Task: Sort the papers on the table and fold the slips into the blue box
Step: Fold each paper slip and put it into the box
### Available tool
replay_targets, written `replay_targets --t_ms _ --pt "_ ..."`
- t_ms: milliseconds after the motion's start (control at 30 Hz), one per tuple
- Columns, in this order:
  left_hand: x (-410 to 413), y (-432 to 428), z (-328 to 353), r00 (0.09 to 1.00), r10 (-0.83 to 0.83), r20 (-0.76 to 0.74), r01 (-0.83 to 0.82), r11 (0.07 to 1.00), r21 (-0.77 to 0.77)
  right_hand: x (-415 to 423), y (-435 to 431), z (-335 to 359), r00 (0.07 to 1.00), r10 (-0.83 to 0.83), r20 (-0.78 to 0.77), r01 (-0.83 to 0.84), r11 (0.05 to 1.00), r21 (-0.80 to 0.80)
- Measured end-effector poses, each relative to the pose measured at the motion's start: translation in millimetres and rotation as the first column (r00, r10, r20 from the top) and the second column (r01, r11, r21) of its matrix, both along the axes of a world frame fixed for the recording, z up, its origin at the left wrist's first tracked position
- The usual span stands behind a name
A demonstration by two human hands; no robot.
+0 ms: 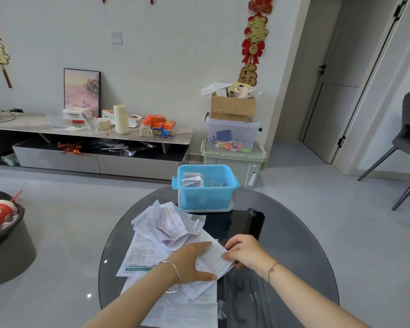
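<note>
Looking down from the head cam, the only view going: left hand is spread flat with straight fingers, pressing a slip onto the pile of papers. It isn't gripping anything. Right hand has curled fingers pinching that same slip's right edge. The slip sits at the near middle of the table, and the blue box is at the far side, well apart from both hands, with a few folded slips already inside.

What I'd worry about: the paper looks really thin, so tugging with the right hand while the left pins it could tear it or give a crooked crease. The tabletop also looks slick, so the loose sheets near the front edge could slide off if the pile gets shoved.

Materials: papers are white, fine-printed, some badly crumpled, some flat. The box is translucent blue plastic, rectangular with rounded corners and side tabs, open on top. The table is round, dark glossy glass.
</note>
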State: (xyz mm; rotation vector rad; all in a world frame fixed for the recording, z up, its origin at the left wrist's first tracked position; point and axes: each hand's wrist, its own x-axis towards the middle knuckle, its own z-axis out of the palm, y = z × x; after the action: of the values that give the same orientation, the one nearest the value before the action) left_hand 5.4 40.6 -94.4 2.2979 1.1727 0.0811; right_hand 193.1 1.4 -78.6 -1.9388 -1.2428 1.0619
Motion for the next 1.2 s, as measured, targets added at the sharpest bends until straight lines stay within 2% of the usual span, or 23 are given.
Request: replay_targets --t_ms 200,333,433,500,600,733,800,867,933,1000,1200 --pt "1 -3 16 0.987 0.035 0.155 -0.061 0.984 0.17 26 -13 9 0.991 -0.111 -0.07 0.115 0.992 0.06" --pt "4 -7 22 0.992 0.046 0.115 -0.067 0.981 0.183 51 -28 7 0.979 -0.183 -0.094 0.19 0.979 0.074" --pt "12 -12 19 0.99 0.091 0.109 -0.106 0.985 0.135 68 -41 1 0.94 -0.263 -0.215 0.292 0.95 0.111" --pt "20 -14 17 0.974 0.151 0.171 -0.157 0.987 0.024 80 -52 -2 0.897 -0.309 -0.317 0.367 0.919 0.146" --pt "39 -12 18 0.905 0.302 0.301 -0.229 0.94 -0.254 93 -65 -7 0.82 -0.335 -0.464 0.453 0.875 0.169" --pt "61 -11 23 0.714 0.549 0.436 -0.181 0.745 -0.642 97 -74 -4 0.777 -0.289 -0.56 0.452 0.875 0.174" --pt "66 -11 24 0.632 0.594 0.498 -0.136 0.718 -0.683 95 -78 -4 0.791 -0.274 -0.547 0.439 0.877 0.194" --pt "68 -13 24 0.601 0.587 0.542 -0.14 0.745 -0.652 94 -82 -5 0.843 -0.278 -0.461 0.423 0.872 0.246" --pt "70 -15 23 0.607 0.558 0.566 -0.148 0.779 -0.61 93 -84 -6 0.907 -0.267 -0.326 0.37 0.875 0.312" --pt "71 -17 20 0.622 0.526 0.58 -0.14 0.804 -0.578 91 -85 -4 0.932 -0.246 -0.265 0.33 0.877 0.348" --pt "70 -18 14 0.687 0.423 0.591 -0.07 0.848 -0.526 85 -79 -3 0.938 -0.216 -0.273 0.308 0.88 0.361"
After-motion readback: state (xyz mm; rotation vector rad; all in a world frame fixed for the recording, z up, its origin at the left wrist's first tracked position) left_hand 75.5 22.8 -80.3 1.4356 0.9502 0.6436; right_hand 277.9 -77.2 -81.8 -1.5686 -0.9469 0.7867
